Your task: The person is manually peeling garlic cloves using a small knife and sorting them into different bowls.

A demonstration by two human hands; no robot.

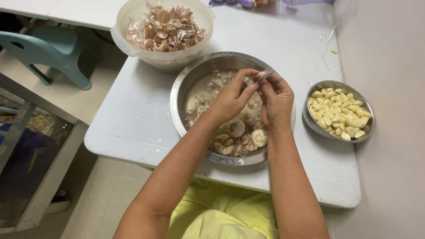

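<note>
Both hands meet just above the centre of the frame, over the large steel bowl (186,84). The left hand (232,98) and the right hand (276,101) pinch a small garlic clove (262,76) between them: the fingers (245,79) of the left hand curl in from the left, those of the right close on it from the right, and the clove's pale, pinkish tip pokes out above the fingertips. How much of the clove is peeled is hard to tell, since the fingers cover most of it.

Below the hands, the large steel bowl holds cloudy water with whole garlic bulbs (234,135) gathered at its lower edge. To the right of the frame stands a smaller steel bowl (310,121) filled with peeled cloves (338,113), well apart from the hands. At the upper centre a white plastic bowl (128,42), just beside the large bowl's rim, is heaped with papery garlic skins (164,27).

All three bowls stand on a white tabletop (137,119), scratched and a little stained. At the upper left a pale teal plastic stool (53,51) stands on the tiled floor (102,199). At the bottom centre, yellow fabric (221,214) shows beneath the forearms.
</note>
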